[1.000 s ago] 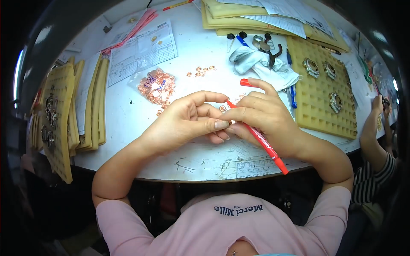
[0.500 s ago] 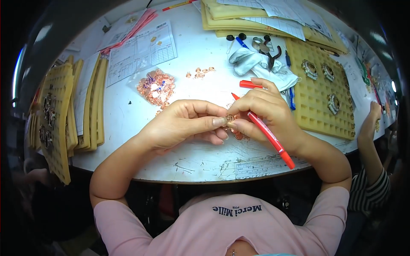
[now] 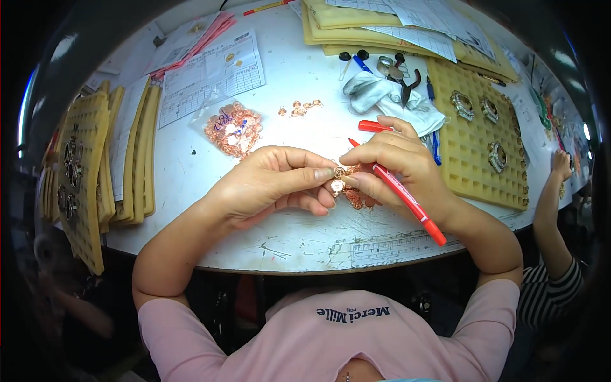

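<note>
Between thumb and fingertips, my left hand [image 3: 280,181] pinches a small round rose-gold metal piece [image 3: 339,172]. My right hand [image 3: 401,165] has its thumb and index finger up against the same piece. A red marker pen [image 3: 407,200] lies across the right hand, its dark tip bare and pointing up and left; its red cap [image 3: 373,126] shows by the raised fingers. Under my fingertips lies a pile of rose-gold pieces [image 3: 356,200], partly hidden by the hands. Farther off are a small loose group of the same pieces [image 3: 302,107] and a clear plastic bag [image 3: 234,127] full of them.
Yellow slotted trays [image 3: 153,153] stand upright at the left; another tray [image 3: 474,137] holding several watch-like parts lies at the right. A white cloth [image 3: 388,99] and dark pliers [image 3: 405,86] lie behind my right hand. Printed sheets [image 3: 216,76] and a ruler [image 3: 394,251] are on the table. Another person's arm [image 3: 550,204] is at the right.
My fingertips have shifted slightly, and more of the rose-gold pile shows beneath them. The red marker has moved a little to the right with my right hand.
</note>
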Demonstrator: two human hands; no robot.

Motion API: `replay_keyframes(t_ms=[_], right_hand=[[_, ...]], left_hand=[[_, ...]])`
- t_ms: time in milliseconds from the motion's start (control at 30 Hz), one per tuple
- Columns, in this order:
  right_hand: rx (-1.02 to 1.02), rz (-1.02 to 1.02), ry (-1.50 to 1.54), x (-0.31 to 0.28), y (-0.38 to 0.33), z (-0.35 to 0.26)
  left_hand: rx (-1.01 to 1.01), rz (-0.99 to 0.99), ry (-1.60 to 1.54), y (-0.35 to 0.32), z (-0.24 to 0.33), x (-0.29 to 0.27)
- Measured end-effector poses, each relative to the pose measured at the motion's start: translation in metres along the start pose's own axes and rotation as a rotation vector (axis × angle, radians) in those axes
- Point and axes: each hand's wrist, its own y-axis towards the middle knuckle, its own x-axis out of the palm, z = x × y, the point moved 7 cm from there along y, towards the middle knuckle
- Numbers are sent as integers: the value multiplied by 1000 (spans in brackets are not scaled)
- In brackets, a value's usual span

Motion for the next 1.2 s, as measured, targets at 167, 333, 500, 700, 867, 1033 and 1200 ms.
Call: replay_keyframes(t_ms=[167, 333, 500, 700, 867, 1033, 1200], right_hand=[[-17, 10, 5, 1, 0, 0], [-19, 10, 15, 2, 0, 0], [-36, 24, 5, 2, 0, -1], [-6, 39, -18, 0, 0, 0], [-3, 34, -54, 2, 1, -3], [-9, 52, -48, 3, 1, -4], [-31, 82, -115, 1, 0, -4]], left_hand=[[-20, -4, -17, 0, -1, -1], [-23, 25, 1, -1, -1, -1], [-26, -4, -9, 1, -5, -2], [-61, 15, -88, 1, -6, -1], [-104, 4, -101, 3, -11, 2], [-115, 0, -99, 3, -13, 3], [-89, -6, -156, 3, -10, 4]])
